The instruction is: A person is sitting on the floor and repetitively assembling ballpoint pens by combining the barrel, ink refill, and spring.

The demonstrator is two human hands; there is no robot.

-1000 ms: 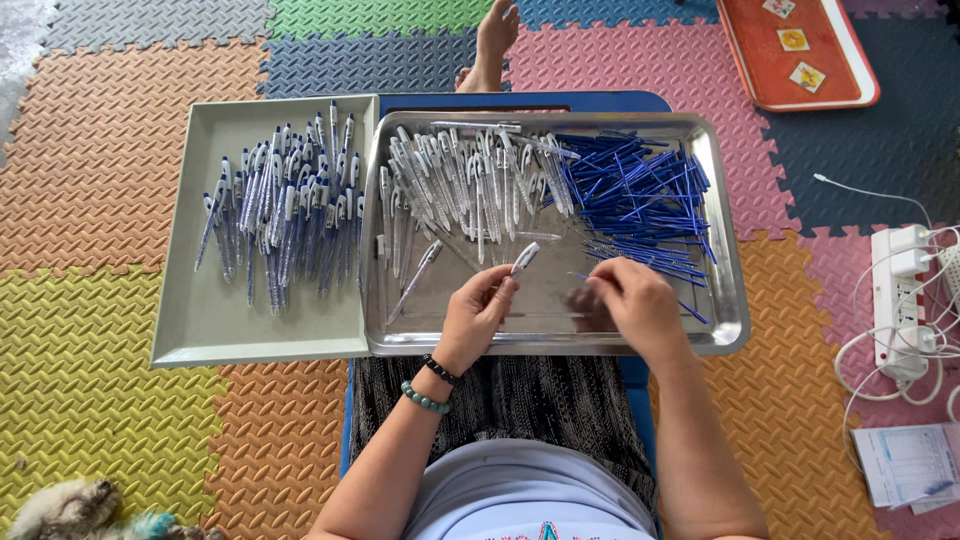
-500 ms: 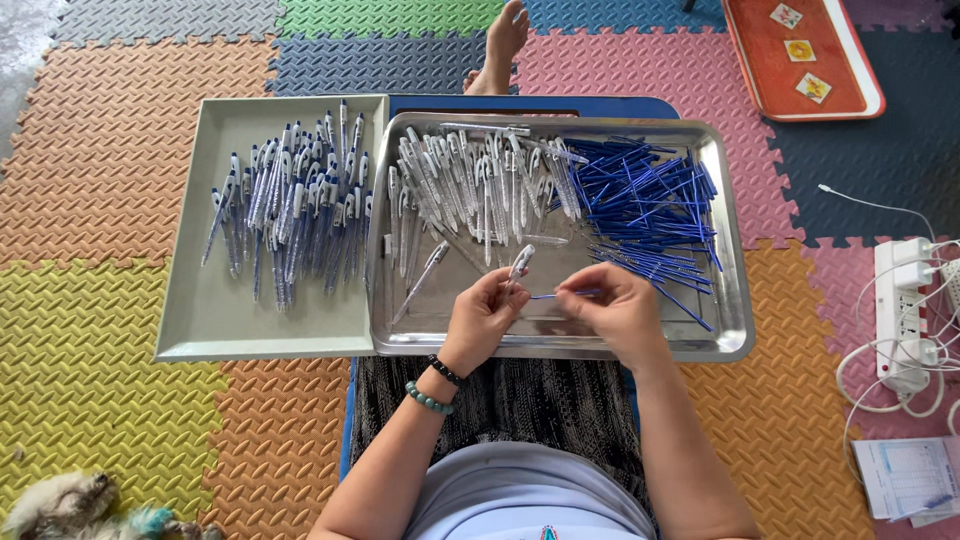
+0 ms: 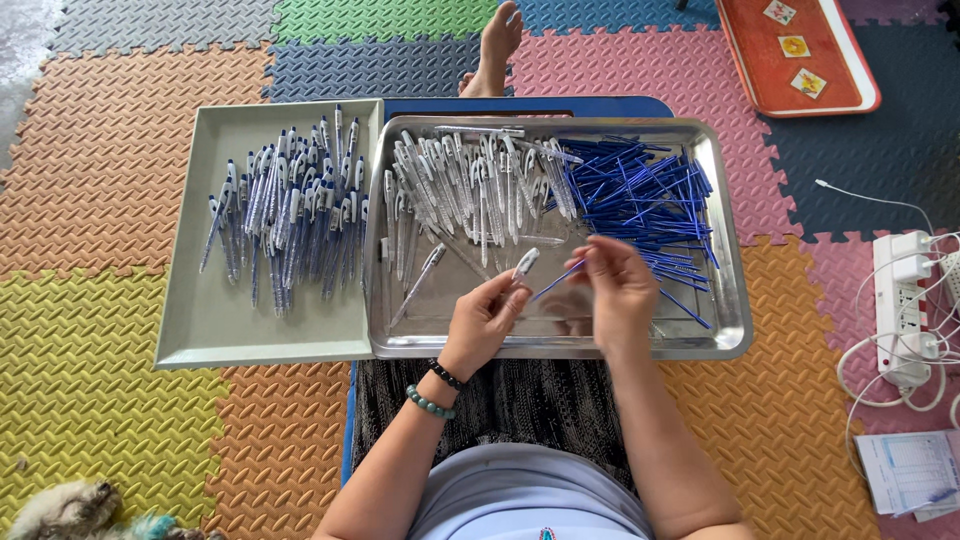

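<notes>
My left hand (image 3: pixel 484 320) holds a clear pen barrel (image 3: pixel 524 264) upright over the front of the steel tray (image 3: pixel 734 330). My right hand (image 3: pixel 617 285) pinches a blue refill (image 3: pixel 556 282), its tip pointing toward the barrel. The steel tray holds a heap of clear pen barrels (image 3: pixel 470 190) on its left and a pile of blue refills (image 3: pixel 640 195) on its right. A grey tray (image 3: pixel 210 330) beside it on the left carries several assembled pens (image 3: pixel 285 215).
Both trays rest on a blue board over my lap, on coloured foam floor mats. A bare foot (image 3: pixel 495 45) lies beyond the trays. A red tray (image 3: pixel 795 55) sits far right; a power strip (image 3: pixel 905 300) with cables and papers at right.
My right hand has lifted from the tray's front with a blue refill and moved up toward the barrel in my left hand. My left hand stayed nearly in place.
</notes>
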